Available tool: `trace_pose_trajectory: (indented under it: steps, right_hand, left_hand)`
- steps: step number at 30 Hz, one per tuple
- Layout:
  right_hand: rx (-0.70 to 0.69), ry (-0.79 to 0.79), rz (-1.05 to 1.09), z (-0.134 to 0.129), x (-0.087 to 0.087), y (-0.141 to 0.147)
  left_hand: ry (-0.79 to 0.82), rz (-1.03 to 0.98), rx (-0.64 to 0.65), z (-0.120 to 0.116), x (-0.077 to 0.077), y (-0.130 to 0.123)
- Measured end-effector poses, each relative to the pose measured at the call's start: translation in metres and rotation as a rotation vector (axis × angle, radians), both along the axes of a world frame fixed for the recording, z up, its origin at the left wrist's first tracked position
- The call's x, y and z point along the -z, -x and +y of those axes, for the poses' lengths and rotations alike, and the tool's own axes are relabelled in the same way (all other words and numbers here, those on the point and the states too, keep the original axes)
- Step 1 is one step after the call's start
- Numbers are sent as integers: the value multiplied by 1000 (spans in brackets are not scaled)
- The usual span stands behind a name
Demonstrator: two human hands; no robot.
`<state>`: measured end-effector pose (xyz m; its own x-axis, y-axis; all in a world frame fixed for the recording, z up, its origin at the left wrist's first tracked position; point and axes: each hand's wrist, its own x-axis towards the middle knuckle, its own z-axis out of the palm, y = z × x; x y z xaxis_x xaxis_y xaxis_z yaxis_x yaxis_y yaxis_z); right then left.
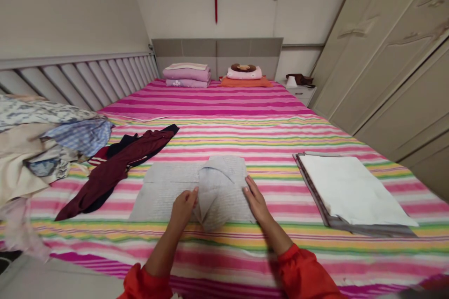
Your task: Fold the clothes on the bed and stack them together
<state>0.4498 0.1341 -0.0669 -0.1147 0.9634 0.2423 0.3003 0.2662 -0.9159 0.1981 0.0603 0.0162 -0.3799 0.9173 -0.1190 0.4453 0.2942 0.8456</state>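
Note:
A light grey cloth (168, 189) with fine lines lies spread on the striped bed sheet, and its right part is folded over into a loose, rumpled layer. At the edge of that folded layer my left hand (185, 205) is closed, pinching the cloth between thumb and fingers. My right hand (257, 200) rests along the cloth's right edge, fingers stretched out and touching it. Whether the cloth is a shirt or another garment, I cannot make out.
To the right lies a flat stack of folded white and grey cloth (354, 189). A maroon garment (115, 168) and a heap of mixed clothes (31, 145) lie on the left. Folded bedding (187, 74) sits by the headboard (196, 49); wardrobe doors (389, 65) stand at right.

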Motion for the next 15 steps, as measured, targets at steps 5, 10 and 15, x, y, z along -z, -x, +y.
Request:
trace_pose_trajectory:
  steps: [5, 10, 15]
  right_hand:
    - [40, 6, 126, -5, 5, 1]
    - [34, -26, 124, -7, 2, 1]
    - [27, -16, 130, -8, 0, 0]
  left_hand:
    - [24, 186, 103, 17, 3, 0]
    - [-166, 226, 203, 7, 1, -36]
    - [-217, -62, 534, -24, 16, -51]
